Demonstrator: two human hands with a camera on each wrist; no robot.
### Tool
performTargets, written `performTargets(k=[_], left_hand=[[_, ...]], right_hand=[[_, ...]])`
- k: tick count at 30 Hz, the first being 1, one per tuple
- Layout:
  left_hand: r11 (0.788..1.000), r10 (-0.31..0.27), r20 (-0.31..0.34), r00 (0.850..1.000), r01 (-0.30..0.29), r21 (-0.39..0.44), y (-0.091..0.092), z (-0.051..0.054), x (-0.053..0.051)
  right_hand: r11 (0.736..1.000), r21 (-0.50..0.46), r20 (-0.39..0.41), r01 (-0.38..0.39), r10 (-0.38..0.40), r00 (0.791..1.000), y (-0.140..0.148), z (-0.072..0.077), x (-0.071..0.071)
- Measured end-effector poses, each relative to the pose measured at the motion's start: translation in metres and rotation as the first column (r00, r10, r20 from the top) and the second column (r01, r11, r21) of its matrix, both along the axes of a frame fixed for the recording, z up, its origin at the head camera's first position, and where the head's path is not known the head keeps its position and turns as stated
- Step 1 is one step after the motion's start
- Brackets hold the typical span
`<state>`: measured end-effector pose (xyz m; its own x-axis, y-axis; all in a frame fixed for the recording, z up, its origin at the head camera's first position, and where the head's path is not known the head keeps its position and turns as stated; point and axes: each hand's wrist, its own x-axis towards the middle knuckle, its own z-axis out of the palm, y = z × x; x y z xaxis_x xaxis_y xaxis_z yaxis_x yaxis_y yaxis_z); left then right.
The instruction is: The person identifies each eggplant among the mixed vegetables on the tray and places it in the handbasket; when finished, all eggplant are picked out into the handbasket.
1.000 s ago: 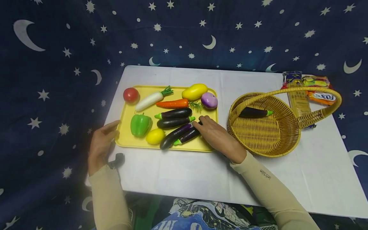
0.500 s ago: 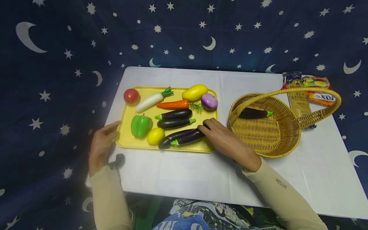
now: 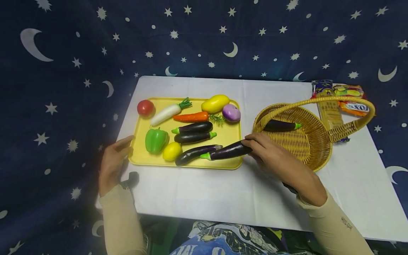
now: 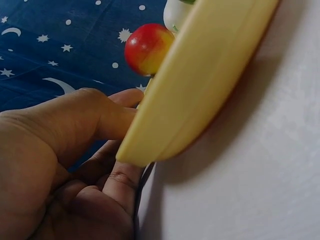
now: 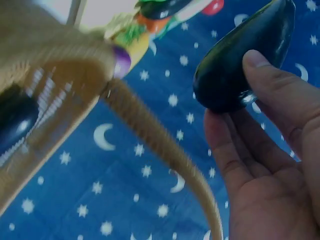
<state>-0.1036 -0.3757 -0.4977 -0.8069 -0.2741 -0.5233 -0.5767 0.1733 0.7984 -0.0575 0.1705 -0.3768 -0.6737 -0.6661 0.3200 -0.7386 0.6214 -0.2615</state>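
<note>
My right hand pinches a dark purple eggplant by its blunt end, held over the tray's right end with the green stem pointing left. In the right wrist view, thumb and fingertips grip this eggplant. At the left end of the yellow tray, my left hand holds the rim; the left wrist view shows thumb and fingers about the tray edge. Three more eggplants lie on the tray, one near its front edge. Another eggplant lies in the wicker basket.
The tray also bears a tomato-like red fruit, white radish, carrot, green pepper, lemon, yellow mango-like fruit and purple onion. The basket's handle arches rightward. Snack packets lie behind it.
My right hand has lifted the eggplant off the tray and moved right with it, towards the basket. The left hand has stayed at the tray's left edge.
</note>
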Motion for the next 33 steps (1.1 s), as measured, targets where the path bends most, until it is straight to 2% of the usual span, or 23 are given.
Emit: performTargets(k=[7, 10, 16, 19, 23, 28, 33], left_hand=[[1.000, -0.003, -0.017, 1.000, 0.003, -0.013, 0.003, -0.002, -0.001], [1.000, -0.006, -0.013, 1.000, 0.005, -0.022, 0.004, -0.002, -0.001], [0.996, 0.031, 0.031, 0.999, -0.028, -0.087, 0.005, 0.000, -0.002], [0.996, 0.038, 0.036, 0.999, -0.035, -0.077, 0.005, -0.002, -0.004], [0.999, 0.035, 0.009, 0.999, -0.034, -0.020, 0.004, -0.003, -0.005], [0.999, 0.023, -0.004, 1.000, -0.023, -0.028, 0.006, -0.001, -0.005], [0.997, 0.032, 0.022, 0.999, -0.031, -0.068, 0.005, -0.001, -0.003]], right_hand=[[0.997, -0.042, 0.011, 0.062, -0.061, 0.998, 0.049, 0.016, 0.028], [0.990, -0.057, -0.006, 0.127, -0.128, 0.992, 0.068, 0.020, 0.038], [0.962, -0.083, -0.045, 0.259, -0.263, 0.964, 0.099, 0.023, 0.043], [0.946, -0.102, -0.050, 0.308, -0.314, 0.948, 0.113, 0.022, 0.045], [0.929, -0.104, -0.039, 0.354, -0.359, 0.932, 0.129, 0.017, 0.044], [0.915, -0.025, 0.008, 0.403, -0.403, 0.915, 0.142, 0.007, 0.032], [0.935, 0.078, 0.035, 0.346, -0.350, 0.936, 0.144, 0.004, 0.002]])
